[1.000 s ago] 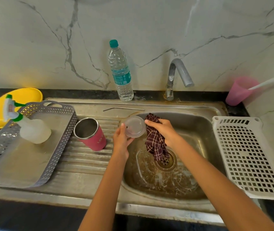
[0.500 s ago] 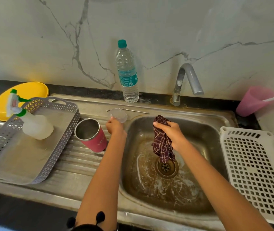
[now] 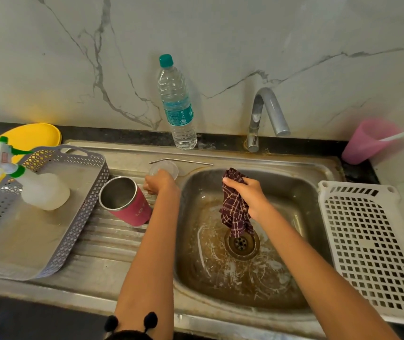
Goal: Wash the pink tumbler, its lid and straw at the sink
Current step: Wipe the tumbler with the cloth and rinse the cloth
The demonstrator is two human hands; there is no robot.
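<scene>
Pink steel tumbler [image 3: 134, 212] lies tilted on the ribbed drainboard of the sink [image 3: 112, 244], its open mouth toward 11 o'clock, just beside your left grip [image 3: 158, 184] at that grip's 8 o'clock. Your left grip is curled on the near rim of the clear lid [image 3: 165, 166], which sits at its 12 o'clock. The metal straw [image 3: 183, 161] lies just beyond the lid. Your right grip [image 3: 245, 195] is clenched round a checked cloth [image 3: 235, 214] hanging over the basin, at 3 o'clock from the lid.
</scene>
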